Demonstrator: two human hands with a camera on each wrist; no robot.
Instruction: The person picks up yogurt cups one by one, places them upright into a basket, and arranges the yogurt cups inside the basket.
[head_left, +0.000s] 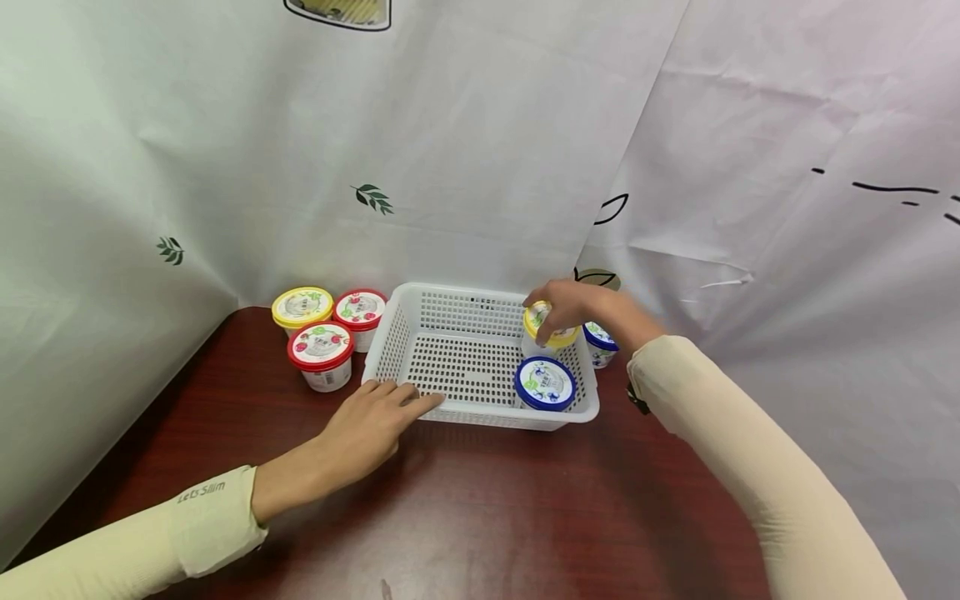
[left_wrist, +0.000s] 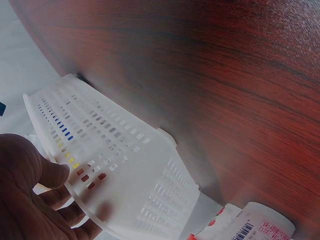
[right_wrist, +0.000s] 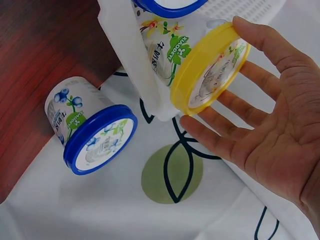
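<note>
A white perforated plastic basket (head_left: 480, 410) stands on the table. My left hand (head_left: 372, 421) holds its front left rim, with the thumb (left_wrist: 54, 174) over the outer side and the fingers behind the rim. At the basket's right end, my right hand (head_left: 567, 307) grips a yellow-lidded tub (head_left: 540, 343) by the lid, thumb on one side and fingertips on the other. Right in front of that tub, inside the basket, sits a blue-lidded tub (head_left: 545, 384). Outside the right wall is another blue-lidded tub (right_wrist: 97, 127), partly hidden by my right arm in the head view.
Left of the basket are two red-lidded tubs, one in front (head_left: 321, 357) and one behind (head_left: 361, 310), beside a yellow-lidded tub (head_left: 302, 307). A white printed cloth (head_left: 480, 167) hangs behind the dark red wood table (head_left: 480, 508).
</note>
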